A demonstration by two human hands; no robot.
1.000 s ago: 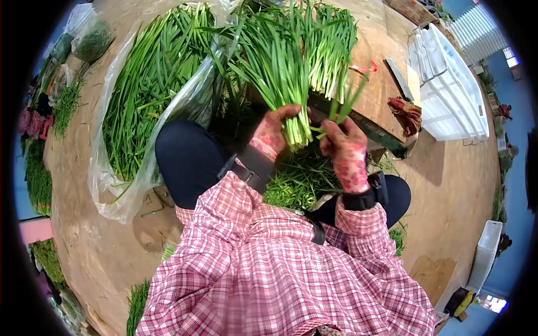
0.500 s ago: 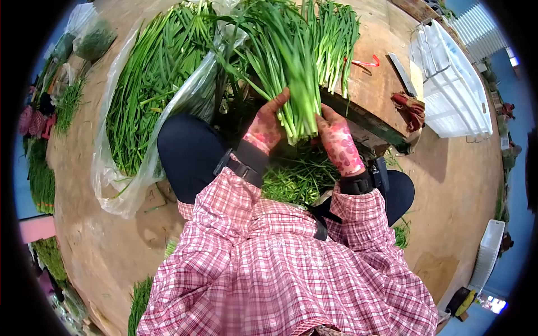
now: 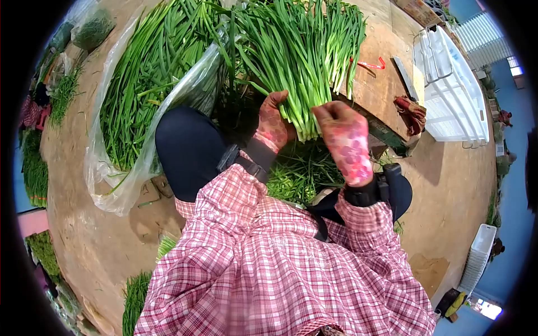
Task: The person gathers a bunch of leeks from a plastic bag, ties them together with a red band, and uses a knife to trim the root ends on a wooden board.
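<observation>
A bunch of garlic chives (image 3: 300, 92) lies with its leaves pointing away from me and its pale cut ends toward me. My left hand (image 3: 273, 120), in a pink patterned covering, is closed around the left side of the stalks near those ends. On the other side, my right hand (image 3: 344, 137) is in a pinch, thumb and finger meeting at the bunch's right edge; what exactly sits between the fingertips is partly hidden. Another bundle of garlic chives (image 3: 344, 53) rests on the wooden board (image 3: 372, 92) just beyond. Loose green trimmings (image 3: 302, 176) are heaped below my hands.
A large clear plastic bag (image 3: 120, 196) full of greens (image 3: 145, 95) stands at my left. On the board lie a red tie (image 3: 372, 64), a knife (image 3: 404, 78) and a dark red cloth (image 3: 410, 115). White plastic crates (image 3: 454, 95) are stacked at the right.
The bunch has lowered away from me, its leaves now spread flatter. My right hand has shifted right and turned, its fingers drawn into a pinch. The left hand keeps its grip.
</observation>
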